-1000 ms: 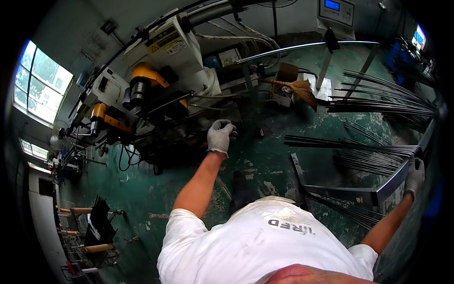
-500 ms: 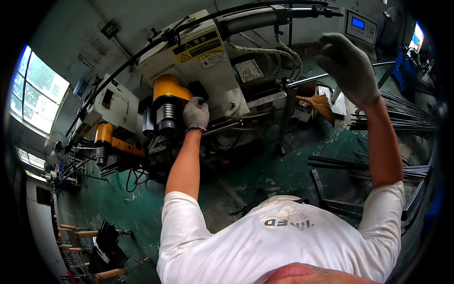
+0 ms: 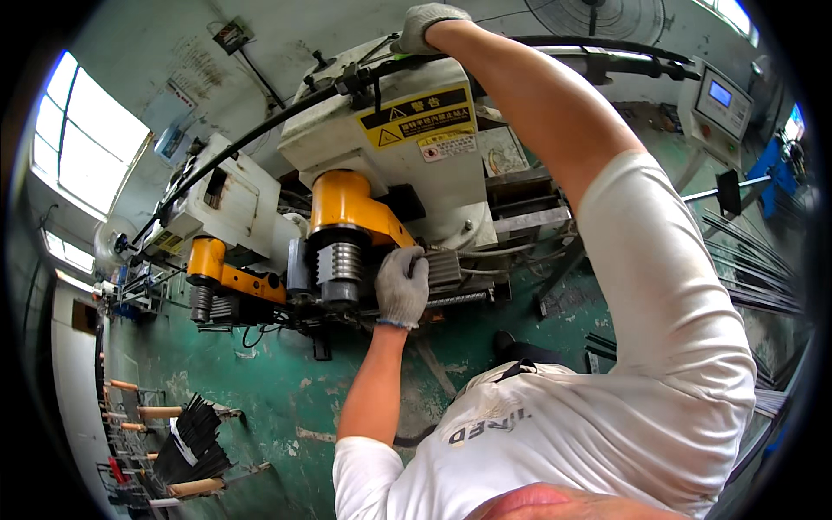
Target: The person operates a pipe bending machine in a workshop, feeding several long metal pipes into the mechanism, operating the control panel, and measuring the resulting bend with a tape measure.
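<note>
My left hand [image 3: 403, 288], in a grey knit glove, is at the front of a bending machine, just right of its ribbed metal die [image 3: 339, 263]. Its fingers are curled in below the yellow swing arm [image 3: 364, 213], and whatever they hold is hidden. My right hand [image 3: 432, 26], gloved too, reaches up to the top of the pale machine head [image 3: 316, 130]. It is beside the long black bar [image 3: 286, 118] that runs over the machine. Its fingertips point down onto the top, and their grip is hidden.
A second machine with a yellow arm [image 3: 243, 279] stands to the left. At right are a control box with a screen [image 3: 721, 100] and bundles of dark rods [image 3: 754, 269]. A rack with wooden rollers [image 3: 160, 412] holds black strips at lower left. A fan [image 3: 598, 16] is at the back.
My right hand has swung from the right, in the air, over to the machine's top. My left hand remains at the machine beside the die. The view has shifted.
</note>
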